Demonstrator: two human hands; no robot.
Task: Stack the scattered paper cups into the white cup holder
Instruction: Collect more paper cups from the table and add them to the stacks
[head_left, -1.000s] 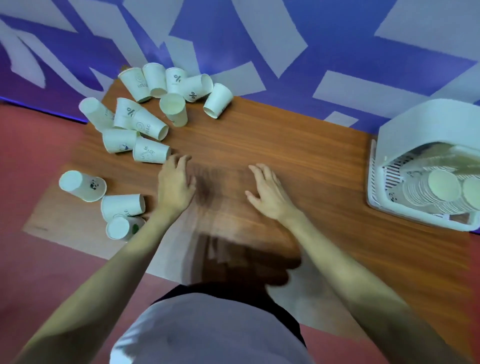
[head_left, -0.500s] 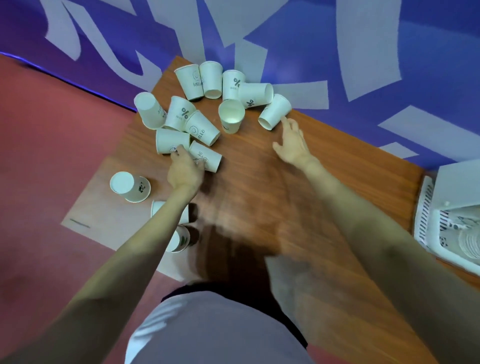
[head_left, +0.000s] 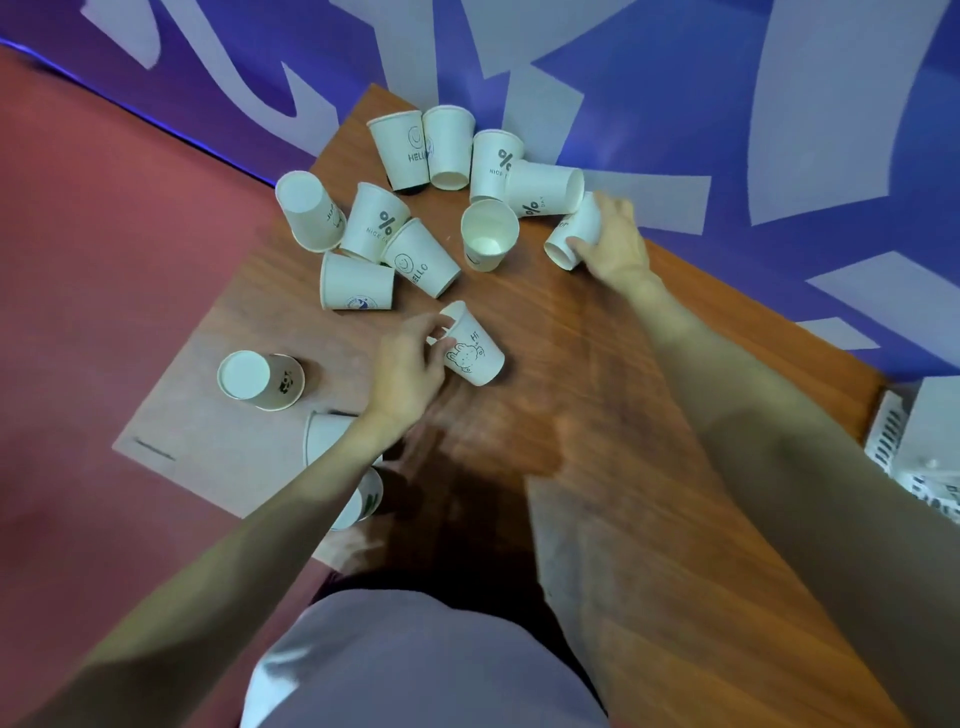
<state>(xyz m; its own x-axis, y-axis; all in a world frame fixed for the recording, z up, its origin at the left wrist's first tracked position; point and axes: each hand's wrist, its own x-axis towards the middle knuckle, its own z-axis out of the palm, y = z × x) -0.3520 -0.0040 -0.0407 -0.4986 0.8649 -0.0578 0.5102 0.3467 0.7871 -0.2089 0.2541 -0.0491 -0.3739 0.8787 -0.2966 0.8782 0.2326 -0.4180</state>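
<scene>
Half a second ago both hands were only reaching into the scatter; now each has a cup. The right hand (head_left: 615, 244) has gone out to the far edge and closed round a cup lying on its side (head_left: 574, 234), thumb at the rim and fingers (head_left: 613, 205) wrapped over the top. The left hand (head_left: 405, 364) pinches the rim of the cup with a little cartoon and "HI" on it (head_left: 472, 351), which lies tilted just clear of the heap. A second ago both palms were near the bare middle of the tabletop, so I'd say this is the start of a two-handed pick, with nesting or carrying yet to come.

The wooden tabletop (head_left: 597, 405) juts out of a corner, dark brown with a paler worn patch on the near left. Behind it runs a purple-blue wall (head_left: 675, 78) with pale grey shapes; the floor (head_left: 104, 260) to the left is dull red.

The white cup holder (head_left: 924, 447) barely shows at the right edge, well apart from both hands. About a dozen loose cups (head_left: 415, 218) remain at the far left, some upright, some upside down, some tipped; three more sit near the left forearm, one with a panda print (head_left: 260, 382).
</scene>
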